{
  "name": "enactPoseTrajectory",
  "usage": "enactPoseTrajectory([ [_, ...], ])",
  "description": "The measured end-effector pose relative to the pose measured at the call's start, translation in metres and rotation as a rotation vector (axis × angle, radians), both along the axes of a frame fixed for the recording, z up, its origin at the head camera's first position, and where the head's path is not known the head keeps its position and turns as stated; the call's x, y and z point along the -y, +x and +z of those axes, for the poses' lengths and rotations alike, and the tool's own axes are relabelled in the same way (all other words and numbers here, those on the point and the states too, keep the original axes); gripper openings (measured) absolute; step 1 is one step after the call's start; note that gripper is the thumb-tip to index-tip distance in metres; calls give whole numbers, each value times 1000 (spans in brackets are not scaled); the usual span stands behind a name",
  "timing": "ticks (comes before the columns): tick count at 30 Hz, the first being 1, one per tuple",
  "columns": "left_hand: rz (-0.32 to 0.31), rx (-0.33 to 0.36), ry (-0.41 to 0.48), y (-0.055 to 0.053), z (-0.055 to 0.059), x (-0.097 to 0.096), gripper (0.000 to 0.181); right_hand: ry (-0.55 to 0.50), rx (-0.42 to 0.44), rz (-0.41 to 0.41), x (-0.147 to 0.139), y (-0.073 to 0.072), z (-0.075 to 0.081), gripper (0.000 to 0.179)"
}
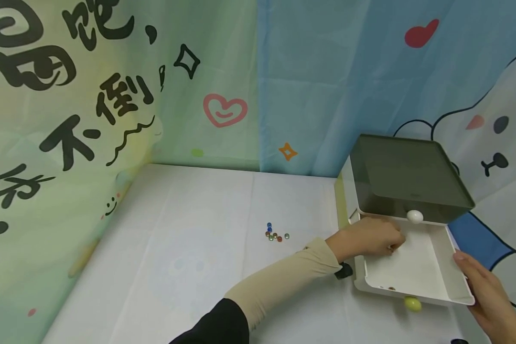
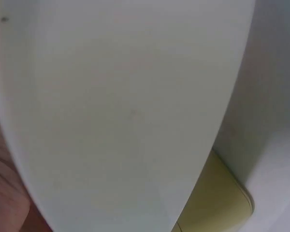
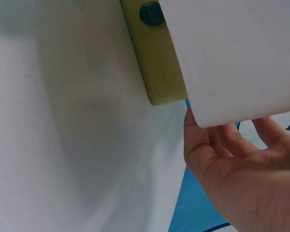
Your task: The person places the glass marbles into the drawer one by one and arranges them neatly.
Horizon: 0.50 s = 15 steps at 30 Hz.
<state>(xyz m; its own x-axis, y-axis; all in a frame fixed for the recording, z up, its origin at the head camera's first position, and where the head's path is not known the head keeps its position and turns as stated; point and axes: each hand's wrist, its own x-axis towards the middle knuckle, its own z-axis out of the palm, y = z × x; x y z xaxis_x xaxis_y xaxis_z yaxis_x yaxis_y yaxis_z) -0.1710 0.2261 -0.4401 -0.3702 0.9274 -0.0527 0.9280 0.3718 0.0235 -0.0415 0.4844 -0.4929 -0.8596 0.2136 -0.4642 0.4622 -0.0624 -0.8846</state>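
My left hand (image 1: 371, 235) reaches into a pulled-out white drawer (image 1: 427, 267), its fingers curled down near the left wall. A small brownish bead shows at its fingertips. Another small brown bead (image 1: 391, 288) lies by the drawer's front wall. On the drawer's right side my right hand (image 1: 483, 286) grips the wall near the front corner; the right wrist view shows its fingers (image 3: 232, 140) at the drawer's edge. The left wrist view is mostly filled by the white drawer (image 2: 130, 111). Several small coloured beads (image 1: 275, 236) lie on the white tabletop, left of the drawer.
Above the drawer sits the cabinet's dark green top (image 1: 413, 167) with a white knob (image 1: 414, 216). A yellow-green knob (image 1: 413, 304) is on the drawer front. The cabinet has a yellow-green base (image 3: 159, 63). Printed cloth (image 1: 309, 86) hangs behind the white table (image 1: 189, 267).
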Motion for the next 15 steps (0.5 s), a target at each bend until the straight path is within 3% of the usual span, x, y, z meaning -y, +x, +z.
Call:
enactPoseTrajectory([
  [4,18,-4,-16,1,-3,-1,6,4,5,-3,0,-1,-1,62],
  [7,30,-1,-30,0,-4,-1,7,7,20,-10,-1,-3,-1,72],
  [15,11,-25,-22,1,-6,-1,7,3,6,12,-4,-2,-4,70],
])
